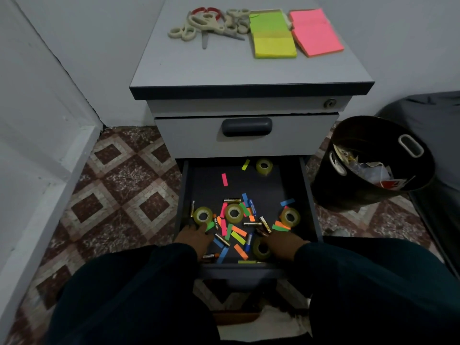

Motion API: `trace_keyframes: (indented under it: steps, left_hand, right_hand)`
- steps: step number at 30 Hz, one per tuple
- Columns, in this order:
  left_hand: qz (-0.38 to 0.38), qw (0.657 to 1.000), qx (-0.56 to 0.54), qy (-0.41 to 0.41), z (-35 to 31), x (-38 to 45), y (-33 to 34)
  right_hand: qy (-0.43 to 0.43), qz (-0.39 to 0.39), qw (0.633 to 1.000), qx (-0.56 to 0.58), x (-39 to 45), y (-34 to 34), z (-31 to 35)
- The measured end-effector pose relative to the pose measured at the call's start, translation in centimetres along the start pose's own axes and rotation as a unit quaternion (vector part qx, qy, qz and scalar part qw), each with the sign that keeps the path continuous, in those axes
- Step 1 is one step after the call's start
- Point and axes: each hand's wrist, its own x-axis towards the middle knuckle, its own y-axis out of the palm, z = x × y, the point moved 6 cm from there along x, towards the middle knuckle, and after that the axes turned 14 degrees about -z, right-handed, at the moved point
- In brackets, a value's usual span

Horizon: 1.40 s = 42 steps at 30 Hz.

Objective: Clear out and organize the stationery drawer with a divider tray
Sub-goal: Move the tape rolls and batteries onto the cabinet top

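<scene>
Open drawer (186, 195) strewn with tape rolls (234, 213), batteries (232, 200).

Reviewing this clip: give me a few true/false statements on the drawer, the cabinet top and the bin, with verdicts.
1. The open drawer holds tape rolls, batteries and coloured paper strips. True.
2. The scissors lie in the drawer. False: they lie on the cabinet top.
3. Pink sticky notes lie right of the green and yellow ones. True.
4. The black bin is empty. False: it holds crumpled waste.
5. Both hands, left and right, reach into the drawer. True.
</scene>
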Motion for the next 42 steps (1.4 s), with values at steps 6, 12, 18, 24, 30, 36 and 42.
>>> trace_keyframes:
  steps: [6, 12, 18, 24, 30, 36, 42]
  left_hand:
    - [-0.006, 0.992, -0.118, -0.034, 0.1, -0.5, -0.8]
    - [-0.043, 0.974, -0.209, -0.075, 0.6, -0.9, -3.0]
    - [-0.116, 0.955, -0.264, -0.068, 0.9, -1.8, -6.0]
    - [-0.141, 0.954, -0.255, -0.065, 1.8, -3.2, -6.8]
    - [-0.15, 0.952, -0.254, -0.087, 2.7, -4.2, -8.0]
    - [-0.189, 0.942, -0.263, -0.093, 3.5, -4.8, -10.9]
    - [-0.232, 0.935, -0.251, -0.09, 5.6, -5.6, -15.4]
  right_hand:
    - [-0.002, -0.021, 1.0, -0.001, 0.0, -0.4, -0.3]
    - [-0.02, -0.053, 0.998, 0.0, -1.0, -2.5, 0.2]
    - [-0.015, -0.061, 0.998, -0.009, -1.6, -4.6, 0.4]
    - [-0.014, -0.065, 0.998, -0.012, -2.6, -4.9, 0.6]
    - [-0.028, -0.132, 0.991, -0.023, -3.6, -7.2, 1.2]
    - [-0.067, -0.209, 0.976, -0.001, -4.9, -11.7, 2.7]
    - [-0.079, -0.254, 0.964, -0.004, -6.1, -17.2, 4.2]
